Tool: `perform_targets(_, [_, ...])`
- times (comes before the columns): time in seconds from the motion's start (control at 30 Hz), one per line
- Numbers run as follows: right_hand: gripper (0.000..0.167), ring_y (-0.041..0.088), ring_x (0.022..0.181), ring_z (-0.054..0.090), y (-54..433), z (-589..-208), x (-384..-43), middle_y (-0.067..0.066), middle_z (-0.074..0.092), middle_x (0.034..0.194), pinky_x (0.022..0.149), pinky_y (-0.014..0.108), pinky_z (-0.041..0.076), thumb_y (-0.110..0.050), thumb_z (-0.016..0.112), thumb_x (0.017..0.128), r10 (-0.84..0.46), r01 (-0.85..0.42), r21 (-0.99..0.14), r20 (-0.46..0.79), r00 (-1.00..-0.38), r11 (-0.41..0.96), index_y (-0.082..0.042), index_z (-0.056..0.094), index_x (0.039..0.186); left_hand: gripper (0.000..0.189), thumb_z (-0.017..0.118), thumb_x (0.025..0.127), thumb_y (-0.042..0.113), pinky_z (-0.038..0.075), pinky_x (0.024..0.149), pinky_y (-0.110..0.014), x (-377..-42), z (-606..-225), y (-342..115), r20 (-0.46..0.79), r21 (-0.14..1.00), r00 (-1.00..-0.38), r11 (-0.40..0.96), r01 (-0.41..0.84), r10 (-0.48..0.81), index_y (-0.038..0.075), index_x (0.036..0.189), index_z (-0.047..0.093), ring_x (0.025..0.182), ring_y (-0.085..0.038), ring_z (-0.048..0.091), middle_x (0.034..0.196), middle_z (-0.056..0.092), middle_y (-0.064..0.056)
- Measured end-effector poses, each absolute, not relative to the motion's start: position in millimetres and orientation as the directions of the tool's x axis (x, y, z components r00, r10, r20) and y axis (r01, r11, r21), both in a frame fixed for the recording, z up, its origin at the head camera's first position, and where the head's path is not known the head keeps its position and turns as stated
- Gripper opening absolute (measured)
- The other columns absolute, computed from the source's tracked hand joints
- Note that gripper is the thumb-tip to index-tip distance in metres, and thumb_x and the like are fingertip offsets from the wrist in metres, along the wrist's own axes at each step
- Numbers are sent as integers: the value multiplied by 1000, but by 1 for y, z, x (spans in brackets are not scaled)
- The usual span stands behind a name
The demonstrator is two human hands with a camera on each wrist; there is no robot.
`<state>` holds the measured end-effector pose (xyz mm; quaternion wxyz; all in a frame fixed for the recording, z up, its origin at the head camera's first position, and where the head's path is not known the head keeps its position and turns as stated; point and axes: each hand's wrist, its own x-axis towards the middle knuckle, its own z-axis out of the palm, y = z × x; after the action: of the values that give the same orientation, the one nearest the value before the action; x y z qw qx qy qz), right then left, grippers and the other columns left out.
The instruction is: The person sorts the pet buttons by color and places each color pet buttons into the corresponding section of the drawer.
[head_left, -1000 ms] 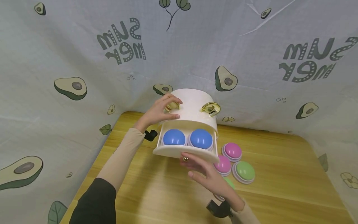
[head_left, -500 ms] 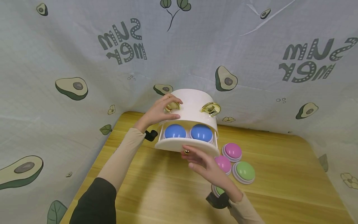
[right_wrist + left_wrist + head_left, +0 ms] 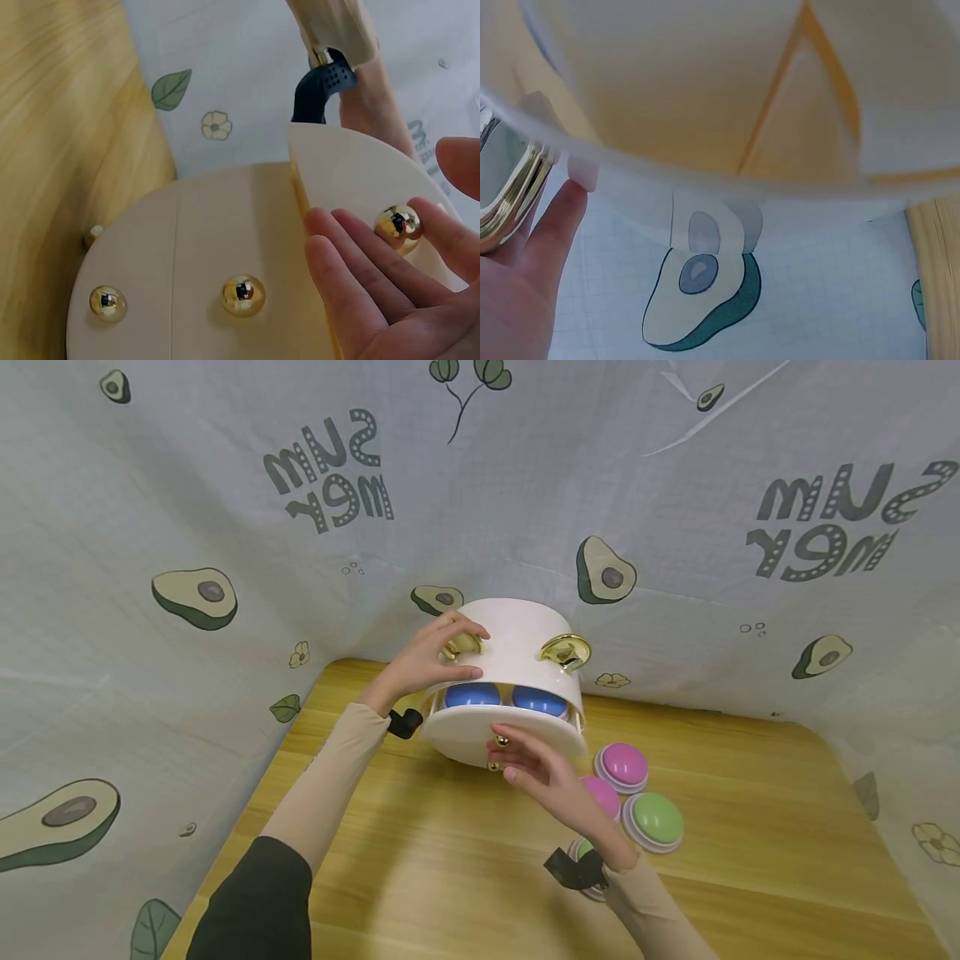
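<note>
The wooden table (image 3: 765, 802) carries a white box (image 3: 516, 652). Just right of the box lies a pink dome (image 3: 624, 764); a second pink dome (image 3: 606, 795), partly hidden, lies off its front right corner. Farther forward and right of the box is a green dome (image 3: 657, 818); another green dome (image 3: 584, 849), mostly covered, sits ahead of it.

Both arms (image 3: 322, 802) reach forward, left grip (image 3: 418, 663) arched, right grip (image 3: 553, 783) extending its fingers (image 3: 384, 264).
</note>
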<state>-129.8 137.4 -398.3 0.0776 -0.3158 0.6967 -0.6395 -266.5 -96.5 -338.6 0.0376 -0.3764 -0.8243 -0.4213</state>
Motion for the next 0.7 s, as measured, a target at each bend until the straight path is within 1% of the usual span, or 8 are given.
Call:
perform_targets(0.1, [48, 50, 119, 45, 137, -397, -135, 31, 48, 131, 96, 48, 40, 2, 50, 97, -527, -285, -958, 261, -809, -37, 1, 38, 143, 44, 77, 82, 26, 37, 90, -38, -266, -339, -96, 376, 671, -716, 360, 648, 589, 16, 121, 60, 106, -15, 45, 115, 49, 1])
perform_targets(0.23, [49, 46, 122, 45, 137, -395, -142, 28, 47, 133, 96, 51, 40, 0, 51, 97, -513, -245, -969, 223, -829, -25, -1, 38, 144, 44, 77, 82, 26, 38, 89, -38, -266, -339, -96, 377, 671, -715, 359, 649, 590, 16, 121, 60, 104, -16, 46, 115, 49, 1])
perform_targets(0.33, [49, 42, 120, 49, 137, -393, -148, 28, 49, 132, 95, 45, 43, 0, 52, 96, -504, -282, -959, 236, -831, 16, 0, 38, 144, 44, 77, 82, 27, 38, 88, -38, -266, -340, -96, 379, 669, -713, 357, 651, 590, 17, 121, 60, 103, -16, 46, 114, 49, 2])
perform_targets(0.47, [49, 41, 117, 52, 136, -391, -154, 29, 51, 129, 95, 34, 45, 2, 52, 96, -495, -330, -942, 259, -829, 60, 3, 38, 143, 44, 77, 82, 26, 41, 87, -37, -266, -340, -95, 381, 676, -715, 351, 648, 586, 16, 121, 60, 103, -16, 47, 113, 49, 1])
perform_targets(0.53, [49, 41, 117, 52, 136, -390, -156, 29, 51, 129, 95, 32, 45, 2, 52, 96, -494, -324, -944, 253, -832, 63, 3, 38, 143, 44, 78, 82, 26, 42, 86, -36, -266, -340, -95, 380, 679, -717, 351, 645, 584, 16, 121, 60, 103, -16, 47, 113, 49, 1])
perform_targets(0.7, [48, 42, 118, 51, 134, -387, -159, 29, 50, 130, 95, 34, 45, 1, 52, 96, -500, -302, -951, 233, -834, 59, 3, 38, 142, 44, 78, 82, 24, 43, 86, -35, -266, -339, -96, 382, 687, -716, 339, 643, 584, 15, 120, 60, 104, -16, 47, 113, 48, 1])
